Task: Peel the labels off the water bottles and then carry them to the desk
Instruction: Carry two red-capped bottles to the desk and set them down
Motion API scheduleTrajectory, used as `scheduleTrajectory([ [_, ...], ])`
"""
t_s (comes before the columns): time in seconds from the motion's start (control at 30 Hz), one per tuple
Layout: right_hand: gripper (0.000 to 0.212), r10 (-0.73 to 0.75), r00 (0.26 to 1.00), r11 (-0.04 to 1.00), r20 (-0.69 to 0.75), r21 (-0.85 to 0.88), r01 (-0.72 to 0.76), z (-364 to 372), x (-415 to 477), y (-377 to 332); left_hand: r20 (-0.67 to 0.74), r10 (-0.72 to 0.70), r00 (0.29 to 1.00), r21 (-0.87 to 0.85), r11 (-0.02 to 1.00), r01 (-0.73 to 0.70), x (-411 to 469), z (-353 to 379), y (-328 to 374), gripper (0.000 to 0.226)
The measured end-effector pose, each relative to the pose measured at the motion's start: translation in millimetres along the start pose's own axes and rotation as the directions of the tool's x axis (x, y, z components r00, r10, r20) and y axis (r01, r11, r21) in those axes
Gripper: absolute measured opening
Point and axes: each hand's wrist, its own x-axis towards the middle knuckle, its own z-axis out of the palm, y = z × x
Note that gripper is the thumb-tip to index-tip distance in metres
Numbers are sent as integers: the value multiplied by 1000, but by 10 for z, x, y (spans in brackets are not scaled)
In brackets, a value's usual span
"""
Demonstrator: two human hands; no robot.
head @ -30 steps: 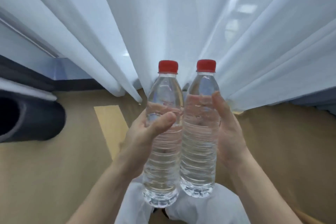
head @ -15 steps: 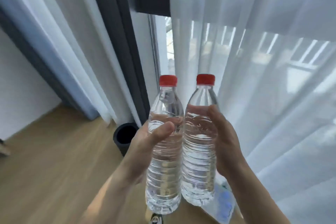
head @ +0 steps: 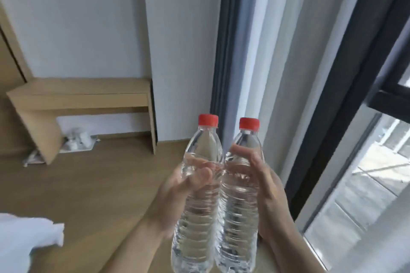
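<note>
Two clear water bottles with red caps and no labels stand upright side by side in front of me, touching. My left hand point(head: 177, 193) grips the left bottle point(head: 197, 217) around its middle. My right hand point(head: 266, 190) wraps the right bottle point(head: 238, 224) the same way. A light wooden desk point(head: 84, 95) stands against the white wall at the far left, well beyond the bottles.
Wooden floor point(head: 93, 188) stretches between me and the desk. Crumpled plastic wrap point(head: 77, 139) lies under the desk. Grey and white curtains point(head: 255, 51) and a dark window frame point(head: 346, 86) fill the right side. White fabric point(head: 26, 241) shows at the lower left.
The view has swung left, from the sheer curtains and window to the wall and wooden desk. Both hands keep the same grip on the bottles.
</note>
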Motion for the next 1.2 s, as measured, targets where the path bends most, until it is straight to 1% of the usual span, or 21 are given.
scheduleTrajectory([
  [0.07,38,3,997,1000,73,28,-5,528,243,107,-90,5,996,-9,1000,-6,-14,-542,68,95],
  [0.23,71,44,969,991,243,109,-73,2119,701,389,-333,50,942,42,998,-38,-107,-2030,261,81],
  [0.27,73,50,962,990,268,116,-84,2421,775,436,-361,43,932,45,999,-28,-124,-2316,310,78],
  [0.4,66,64,936,984,346,132,-116,3447,1054,554,-421,31,907,33,999,-18,-103,-3307,510,72],
  [0.47,62,72,922,981,381,139,-134,3865,1230,614,-457,32,889,27,999,-22,-34,-3720,580,57],
  [0.5,58,78,915,980,397,140,-144,4054,1316,640,-480,36,877,18,999,-30,1,-3905,598,48],
  [0.53,56,82,908,980,411,135,-149,4232,1410,680,-494,36,869,13,999,-34,46,-4078,609,44],
  [0.67,53,101,881,977,462,122,-176,4842,1834,878,-569,23,822,-26,999,-46,316,-4706,580,41],
  [0.77,51,115,856,968,505,136,-210,5213,2269,1072,-592,15,806,-58,996,-62,673,-5111,558,47],
  [0.83,51,105,834,962,541,157,-223,5457,2644,1220,-599,40,800,-29,997,-72,965,-5403,568,54],
  [0.9,60,92,818,958,567,174,-228,5718,3064,1325,-603,70,795,30,997,-65,1294,-5696,607,64],
  [0.93,64,90,811,955,578,181,-236,5847,3291,1378,-606,77,792,54,997,-56,1465,-5821,643,65],
  [1.0,65,97,793,944,601,198,-265,6117,3767,1458,-620,84,780,79,996,-45,1819,-6051,748,55],
  [1.07,64,105,773,934,626,205,-293,6386,4218,1520,-660,81,747,64,997,-51,2163,-6270,856,36],
  [1.1,65,100,763,933,639,207,-295,6514,4419,1554,-677,87,731,58,996,-65,2318,-6394,895,33],
  [1.2,72,90,728,936,679,193,-295,6891,4952,1701,-679,107,726,77,994,-75,2742,-6816,954,55],
])
